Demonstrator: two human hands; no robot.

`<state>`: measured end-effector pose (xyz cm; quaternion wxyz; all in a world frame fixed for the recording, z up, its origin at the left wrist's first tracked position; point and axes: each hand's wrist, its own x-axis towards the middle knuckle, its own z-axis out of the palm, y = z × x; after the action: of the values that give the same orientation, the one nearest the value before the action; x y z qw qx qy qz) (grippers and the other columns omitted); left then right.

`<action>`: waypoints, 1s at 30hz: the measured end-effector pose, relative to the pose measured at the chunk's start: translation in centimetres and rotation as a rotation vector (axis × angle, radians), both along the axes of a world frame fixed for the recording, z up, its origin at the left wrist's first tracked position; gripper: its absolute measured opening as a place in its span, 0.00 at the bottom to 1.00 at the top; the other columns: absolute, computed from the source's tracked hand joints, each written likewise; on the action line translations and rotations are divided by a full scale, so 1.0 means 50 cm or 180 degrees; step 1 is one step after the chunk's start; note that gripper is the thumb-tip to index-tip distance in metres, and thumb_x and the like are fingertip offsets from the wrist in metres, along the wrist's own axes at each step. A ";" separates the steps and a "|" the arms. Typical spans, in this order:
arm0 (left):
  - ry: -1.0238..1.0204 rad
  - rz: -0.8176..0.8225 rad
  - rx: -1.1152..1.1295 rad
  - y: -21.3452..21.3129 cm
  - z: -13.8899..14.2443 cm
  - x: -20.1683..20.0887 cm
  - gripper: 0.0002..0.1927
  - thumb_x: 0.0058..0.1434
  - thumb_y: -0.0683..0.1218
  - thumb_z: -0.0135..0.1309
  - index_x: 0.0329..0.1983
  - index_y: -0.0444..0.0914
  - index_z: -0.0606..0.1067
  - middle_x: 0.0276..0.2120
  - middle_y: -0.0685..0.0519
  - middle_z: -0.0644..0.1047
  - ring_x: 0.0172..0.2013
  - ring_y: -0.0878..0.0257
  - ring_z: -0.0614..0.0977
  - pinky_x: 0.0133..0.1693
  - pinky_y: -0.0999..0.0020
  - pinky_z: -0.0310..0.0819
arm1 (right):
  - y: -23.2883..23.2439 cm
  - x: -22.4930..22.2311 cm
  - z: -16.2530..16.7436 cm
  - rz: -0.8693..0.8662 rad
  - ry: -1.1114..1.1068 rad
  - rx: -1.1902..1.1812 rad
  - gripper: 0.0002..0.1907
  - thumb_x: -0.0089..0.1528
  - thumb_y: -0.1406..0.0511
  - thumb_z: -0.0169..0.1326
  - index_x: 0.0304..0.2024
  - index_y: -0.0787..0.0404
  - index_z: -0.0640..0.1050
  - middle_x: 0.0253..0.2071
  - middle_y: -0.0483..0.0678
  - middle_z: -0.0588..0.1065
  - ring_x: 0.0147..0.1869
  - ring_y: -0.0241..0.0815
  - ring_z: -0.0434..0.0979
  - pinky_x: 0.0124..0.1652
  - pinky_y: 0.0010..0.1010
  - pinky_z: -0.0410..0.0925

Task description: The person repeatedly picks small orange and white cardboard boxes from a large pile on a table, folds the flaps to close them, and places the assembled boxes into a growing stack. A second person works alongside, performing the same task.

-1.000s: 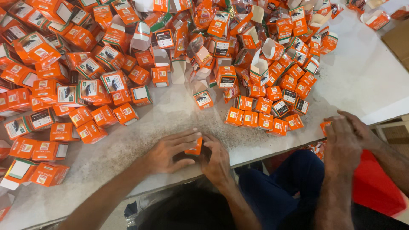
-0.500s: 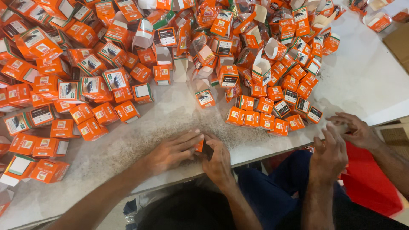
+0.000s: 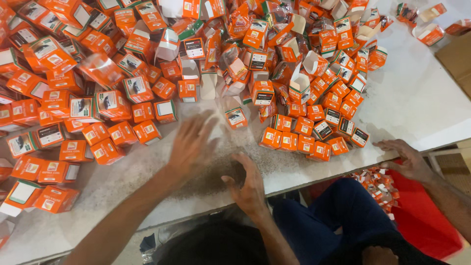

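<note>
— What is the surface like where this person is working?

— The bench (image 3: 422, 98) is pale grey-white, smooth like laminate, and it is carrying a big heap of small orange cardboard boxes (image 3: 147, 73). Dark fine dust or crumbs (image 3: 216, 167) are lying in the bare strip near the front edge. Below the edge, on the right, something red, like a bin or a bag (image 3: 422, 221), is standing, with small orange and white scraps (image 3: 378, 184) lying on it.

— And the boxes themselves?

— They are little cubes of glossy printed card, orange with white and black panels. Some are standing in a neat block (image 3: 314, 132) near the front edge; many others are lying tilted, and several have open white flaps.

— What are the hands doing?

— The left hand (image 3: 191, 145) is hovering blurred over the bare strip, fingers spread open, gripping nothing, just beside a single small box (image 3: 236, 118). The right hand (image 3: 250, 184) is resting at the bench edge with fingers curled; I cannot tell if something is inside. Another person's hand (image 3: 407, 159) is lying flat on the edge at the right, well apart.
</note>
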<state>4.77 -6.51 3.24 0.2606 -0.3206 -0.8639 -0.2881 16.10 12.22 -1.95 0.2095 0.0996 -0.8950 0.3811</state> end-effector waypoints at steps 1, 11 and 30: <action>-0.0290 -0.0044 -0.0041 0.037 -0.013 -0.012 0.34 0.54 0.44 0.64 0.64 0.33 0.67 0.64 0.39 0.69 0.59 0.41 0.72 0.59 0.48 0.67 | 0.001 0.001 -0.002 0.0000 -0.0108 -0.0277 0.33 0.62 0.58 0.64 0.64 0.67 0.68 0.61 0.57 0.75 0.67 0.57 0.74 0.65 0.43 0.66; -0.0043 -0.1163 -0.0587 0.059 -0.047 0.040 0.34 0.48 0.39 0.60 0.63 0.34 0.70 0.56 0.44 0.73 0.55 0.47 0.77 0.55 0.56 0.74 | 0.037 -0.020 -0.030 0.0385 -0.0432 -0.2322 0.36 0.71 0.66 0.50 0.77 0.71 0.51 0.69 0.58 0.65 0.71 0.50 0.68 0.67 0.41 0.64; 0.0351 0.0034 -0.2387 0.342 -0.106 -0.207 0.16 0.58 0.47 0.59 0.48 0.38 0.76 0.48 0.43 0.74 0.40 0.53 0.82 0.34 0.63 0.80 | 0.020 -0.014 0.014 -0.0066 -0.0612 -0.1189 0.28 0.62 0.72 0.62 0.63 0.64 0.69 0.52 0.53 0.79 0.56 0.46 0.81 0.55 0.34 0.73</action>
<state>-5.55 10.59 -2.05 0.1728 -0.4042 -0.8957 0.0672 15.41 13.20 -1.23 0.1418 0.0130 -0.8256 0.5460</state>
